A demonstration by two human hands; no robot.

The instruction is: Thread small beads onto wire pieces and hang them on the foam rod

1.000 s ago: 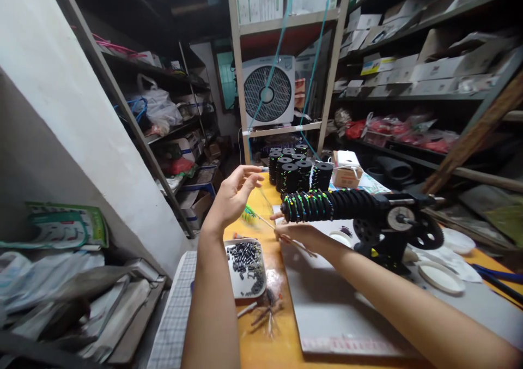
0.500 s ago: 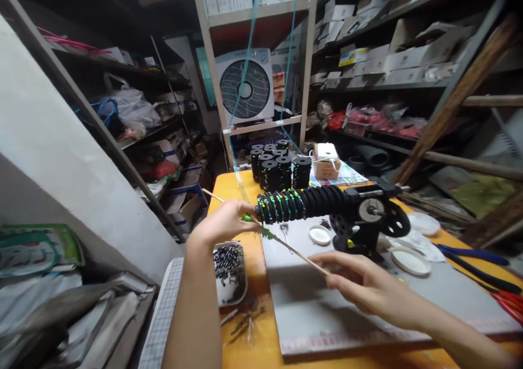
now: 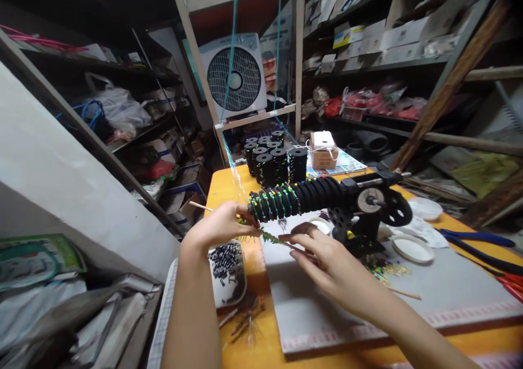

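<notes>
My left hand is closed on a thin wooden stick, beside the free end of a black ribbed roller. Green bristly material wraps the stick between my hands. Farther along, the fingers of my right hand close around the same stick, which passes under the palm and comes out at the right. Green, blue and yellow bead-like bits on strands circle the left half of the roller. A black stand with gears carries the roller at its right end.
Several black spools stand behind the roller, near a small box. A white tub of dark tubes is at left. Round white lids, blue-handled pliers and a pile of coloured bits lie at right.
My right hand has slid left along the stick, closer to my left hand, and the stick's right end now shows. My left hand stays by the roller's end. The camera view has shifted slightly.
</notes>
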